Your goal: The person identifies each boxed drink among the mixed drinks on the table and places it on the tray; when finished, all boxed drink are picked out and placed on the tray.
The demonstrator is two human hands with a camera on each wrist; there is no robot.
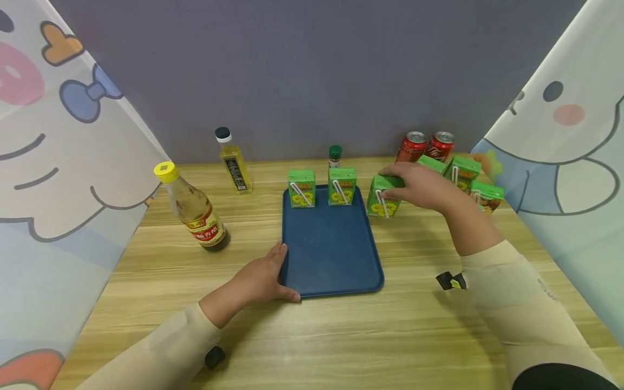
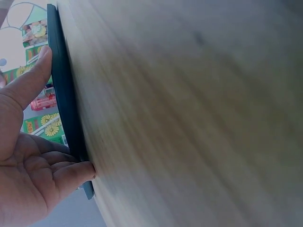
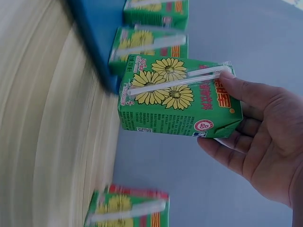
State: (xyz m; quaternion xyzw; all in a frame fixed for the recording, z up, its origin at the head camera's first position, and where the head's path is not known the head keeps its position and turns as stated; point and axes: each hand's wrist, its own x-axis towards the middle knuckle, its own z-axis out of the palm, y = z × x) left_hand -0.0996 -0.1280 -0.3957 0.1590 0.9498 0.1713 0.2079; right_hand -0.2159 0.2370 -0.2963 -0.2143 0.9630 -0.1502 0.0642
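At the tray's back right corner, my right hand [image 1: 423,186] grips a green drink carton [image 1: 382,201] by its top end, thumb on one side and fingers on the other. The carton has yellow flowers and a white straw on its face, as the right wrist view shows. Two matching cartons, a left one [image 1: 301,190] and a right one [image 1: 342,187], stand along the back of the dark blue tray [image 1: 331,249]. My left hand [image 1: 260,274] holds the tray's near left corner, thumb on the front edge and fingers along the left side.
Three more cartons [image 1: 460,172] and two red cans [image 1: 413,145] stand at the back right. A green-capped bottle [image 1: 335,154] is behind the tray. To the left are an oil bottle [image 1: 236,165] and a yellow-capped sauce bottle [image 1: 197,211]. A grey wall [image 1: 312,81] bounds the table.
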